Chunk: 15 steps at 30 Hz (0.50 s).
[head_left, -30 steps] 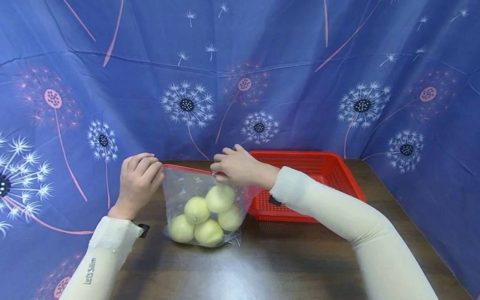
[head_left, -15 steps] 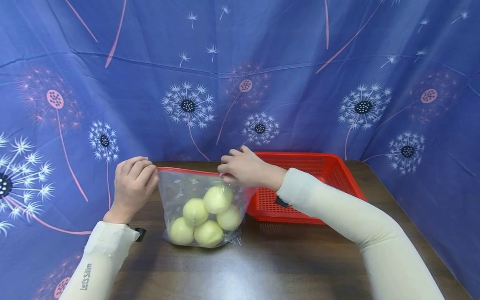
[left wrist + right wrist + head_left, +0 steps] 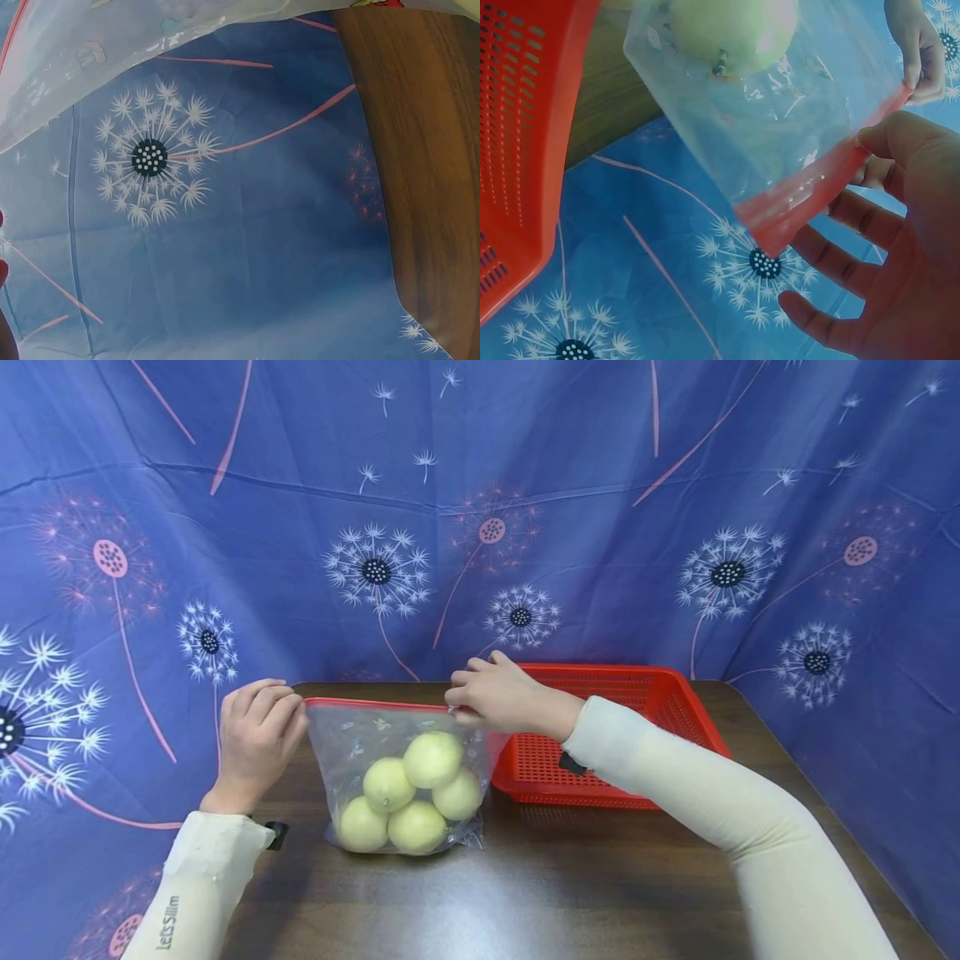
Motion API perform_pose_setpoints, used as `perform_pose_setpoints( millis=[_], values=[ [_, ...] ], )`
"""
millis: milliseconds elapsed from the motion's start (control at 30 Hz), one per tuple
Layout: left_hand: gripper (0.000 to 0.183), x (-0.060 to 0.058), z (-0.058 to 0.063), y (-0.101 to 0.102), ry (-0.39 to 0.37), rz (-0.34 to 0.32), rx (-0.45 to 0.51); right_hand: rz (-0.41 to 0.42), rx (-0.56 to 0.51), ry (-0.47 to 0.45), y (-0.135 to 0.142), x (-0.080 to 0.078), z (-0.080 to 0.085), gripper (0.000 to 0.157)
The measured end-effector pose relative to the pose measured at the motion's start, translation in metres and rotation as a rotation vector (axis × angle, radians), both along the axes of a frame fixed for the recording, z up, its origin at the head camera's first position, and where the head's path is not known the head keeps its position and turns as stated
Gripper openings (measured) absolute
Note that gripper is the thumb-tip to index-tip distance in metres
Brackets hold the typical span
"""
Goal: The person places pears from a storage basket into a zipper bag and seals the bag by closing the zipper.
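Note:
A clear plastic zip bag [image 3: 341, 735] with a red top edge stands on the table, holding several round, pale yellow-green fruits [image 3: 417, 827]. My left hand [image 3: 258, 731] pinches the bag's upper left corner. On the red edge, towards its right end, my right hand [image 3: 506, 696] grips between thumb and forefinger. The right wrist view shows this pinch closely, the right hand's [image 3: 900, 225] other fingers spread beside the red strip [image 3: 802, 195]. One fruit [image 3: 735, 30] with a stem shows through the plastic there. Only fingertips of the left hand appear at the left wrist view's edge.
A red perforated plastic basket [image 3: 686, 718] stands behind and right of the bag, partly hidden by the right forearm. The brown wooden table [image 3: 480, 902] meets a blue dandelion-print cloth [image 3: 600, 527] at the back and sides.
My left hand has drawn the bag's corner left and slightly down. My right hand has shifted right along the red edge. The fruits and basket stay about where they were.

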<state>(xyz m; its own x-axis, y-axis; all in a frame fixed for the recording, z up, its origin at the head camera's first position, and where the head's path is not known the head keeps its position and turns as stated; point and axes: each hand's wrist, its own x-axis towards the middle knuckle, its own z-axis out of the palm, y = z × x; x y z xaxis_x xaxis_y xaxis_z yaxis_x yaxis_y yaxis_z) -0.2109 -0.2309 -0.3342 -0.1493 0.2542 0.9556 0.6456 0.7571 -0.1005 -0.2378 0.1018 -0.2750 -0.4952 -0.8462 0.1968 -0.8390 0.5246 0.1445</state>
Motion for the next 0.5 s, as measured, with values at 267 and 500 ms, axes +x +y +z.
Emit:
perform_pose_setpoints(
  millis=[267, 500],
  values=[
    [0.019, 0.0017, -0.0029, -0.0028, 0.020, 0.013, 0.037, 0.008, -0.008, 0.013, 0.0051, 0.0009, 0.0010, 0.006],
    [0.023, 0.0044, -0.0070, -0.0075, 0.001, 0.029, 0.047, 0.006, -0.009, 0.006, 0.0097, 0.0008, 0.0017, 0.007]
  ],
)
